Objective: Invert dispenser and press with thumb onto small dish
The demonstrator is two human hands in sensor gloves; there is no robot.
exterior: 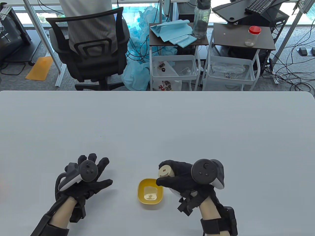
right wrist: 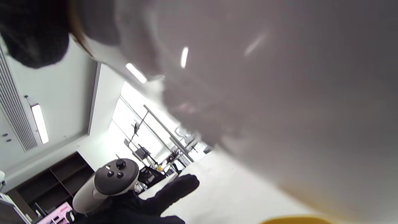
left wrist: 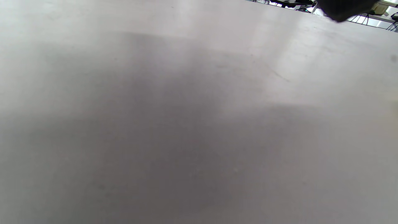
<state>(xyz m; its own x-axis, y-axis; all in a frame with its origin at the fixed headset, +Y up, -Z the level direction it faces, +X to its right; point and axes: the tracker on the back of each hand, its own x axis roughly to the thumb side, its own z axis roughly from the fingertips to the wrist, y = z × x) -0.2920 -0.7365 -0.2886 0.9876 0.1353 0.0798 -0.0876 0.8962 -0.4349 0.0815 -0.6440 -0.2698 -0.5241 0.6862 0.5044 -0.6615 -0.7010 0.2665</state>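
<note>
Just left of the right hand [exterior: 190, 182] and a little below its grip sits the small dish [exterior: 150, 194], yellow, on the table [exterior: 157, 127], with a pale patch of something already in its hollow. Right hand wraps the dispenser [exterior: 165, 171], a pale cylinder; its round flat end with a ring-shaped recess faces up and toward the camera in the table view, so it looks tipped over or inverted, outlet end presumably aimed down at the dish (outlet itself hidden behind the glove, can't confirm). Grip is closed around the body, fingers curled over the top side, thumb [exterior: 163, 182] lying across the near side just under the exposed end. Whether the thumb is on a press point I cannot tell. Holding it beside and above the dish rim makes sense: whatever comes out should drop into the hollow, not on the table. Right wrist view is mostly a blurred pale surface very close to the lens, likely the dispenser, with a sliver of yellow at the bottom edge. Well off to the left of the grip, the left hand [exterior: 86, 178] rests flat on the table, fingers spread wide, holding nothing, probably parked out of the way since one hand does the job. Left wrist view shows only bare table and a dark fingertip at the top edge.
</note>
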